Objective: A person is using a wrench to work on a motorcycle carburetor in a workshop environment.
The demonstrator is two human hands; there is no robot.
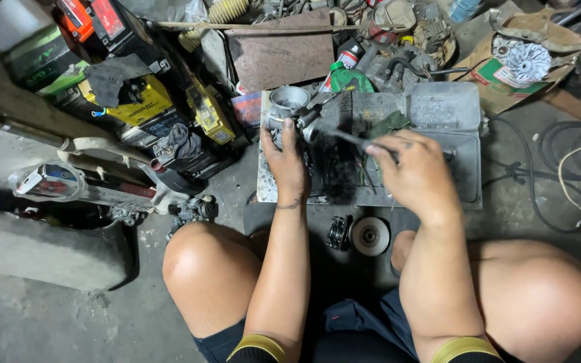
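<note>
The left hand (285, 161) is clamping a carburettor (289, 107) on the grimy metal tray (438, 107); the right hand (417, 176) is gripping a screwdriver (344, 137) whose tip is meeting it; greasy fingers risk the blade slipping off, likely gouging the body.

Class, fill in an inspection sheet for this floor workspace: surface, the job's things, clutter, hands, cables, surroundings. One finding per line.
Surface: stained grey tray on a concrete floor.
Job's things: metal carburettor; thin screwdriver pointed at it.
Clutter: round disc, green bottle, yellow batteries, cardboard box.
Hands: left hand steadies the carburettor; right hand grips the screwdriver.
Cables: black and pale cords coiled at the right.
Surroundings: pipe and a concrete block at the left.
</note>
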